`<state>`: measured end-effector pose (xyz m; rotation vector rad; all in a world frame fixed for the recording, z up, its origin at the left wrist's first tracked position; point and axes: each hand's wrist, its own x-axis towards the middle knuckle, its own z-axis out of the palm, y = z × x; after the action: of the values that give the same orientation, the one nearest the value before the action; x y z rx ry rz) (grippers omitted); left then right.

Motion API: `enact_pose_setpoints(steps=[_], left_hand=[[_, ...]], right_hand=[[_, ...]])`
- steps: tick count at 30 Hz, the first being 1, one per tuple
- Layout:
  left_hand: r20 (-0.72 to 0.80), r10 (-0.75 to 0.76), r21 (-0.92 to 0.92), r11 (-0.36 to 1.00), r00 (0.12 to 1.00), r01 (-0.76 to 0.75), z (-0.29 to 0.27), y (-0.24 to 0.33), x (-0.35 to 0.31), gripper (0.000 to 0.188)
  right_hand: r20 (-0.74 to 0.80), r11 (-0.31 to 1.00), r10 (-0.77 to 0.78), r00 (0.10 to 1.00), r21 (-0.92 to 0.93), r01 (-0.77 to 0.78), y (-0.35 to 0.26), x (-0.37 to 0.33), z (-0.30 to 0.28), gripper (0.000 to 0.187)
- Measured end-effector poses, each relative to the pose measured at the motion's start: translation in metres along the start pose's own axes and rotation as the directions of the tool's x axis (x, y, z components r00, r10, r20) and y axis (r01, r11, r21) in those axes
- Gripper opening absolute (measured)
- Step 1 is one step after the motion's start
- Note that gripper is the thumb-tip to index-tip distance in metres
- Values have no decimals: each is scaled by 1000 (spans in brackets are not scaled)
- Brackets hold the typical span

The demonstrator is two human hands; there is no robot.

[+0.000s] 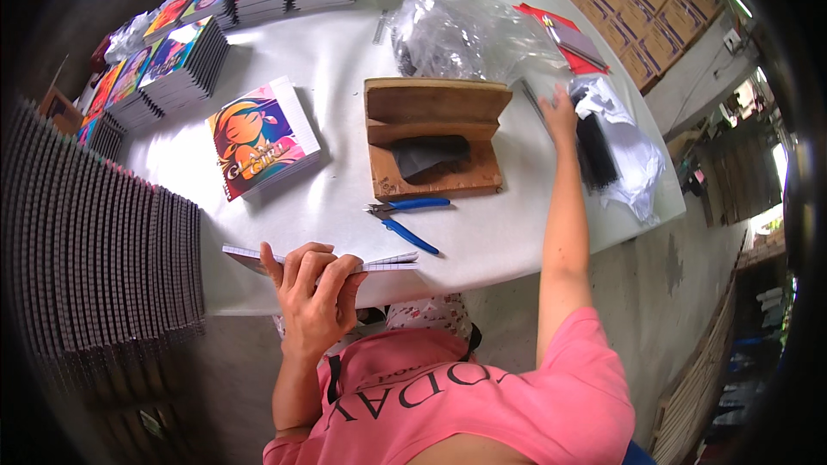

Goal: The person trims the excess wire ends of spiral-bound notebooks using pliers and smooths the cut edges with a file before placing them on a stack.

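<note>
At the table's front edge, my left hand [317,280] grips a notebook [389,263] by its edge, fingers bent over the top, grid-lined pages showing. To the right my arm stretches out, and my right hand [560,112] is closed on a thin dark binding coil [536,102]. Beside that hand a bundle of black binding coils [596,153] lies on a white plastic bag [633,151]. Blue-handled side cutters [405,217] rest with handles spread just ahead of the notebook. Behind them stands a brown wooden block stand [438,112] with a black piece in its hollow.
A short stack of colourful notebooks [263,138] sits left of the stand. Tall piles of coil-bound notebooks [103,241] line the left side, more [185,60] at the back left. Clear plastic wrap [457,34] and a red folder [568,39] lie behind; cartons [642,4] stand beyond.
</note>
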<state>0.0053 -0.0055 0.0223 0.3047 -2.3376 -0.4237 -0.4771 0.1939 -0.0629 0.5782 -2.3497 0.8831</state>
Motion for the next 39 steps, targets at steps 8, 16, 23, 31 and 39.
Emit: enact_pose_setpoints(steps=[8, 16, 23, 31, 39], left_hand=[[-50, -17, 50, 999, 999, 19, -10, -15, -14, 22], [-132, 56, 217, 976, 990, -26, 7, -19, -13, 39], [-241, 7, 163, 986, 970, 34, 15, -20, -16, 34], [-243, -25, 151, 986, 970, 64, 13, -15, -14, 35], [-230, -2, 171, 984, 973, 42, 10, -17, -11, 45]], right_hand=[[423, 907, 75, 903, -405, 114, -65, -10, -25, 55], [336, 909, -196, 921, 415, 42, -157, -28, -131, 48], [545, 722, -490, 681, 691, -34, -272, -153, -138, 22], [523, 617, -530, 668, 778, -119, -267, -158, -127, 26], [833, 776, -400, 383, 530, -341, -266, -157, -143, 26]])
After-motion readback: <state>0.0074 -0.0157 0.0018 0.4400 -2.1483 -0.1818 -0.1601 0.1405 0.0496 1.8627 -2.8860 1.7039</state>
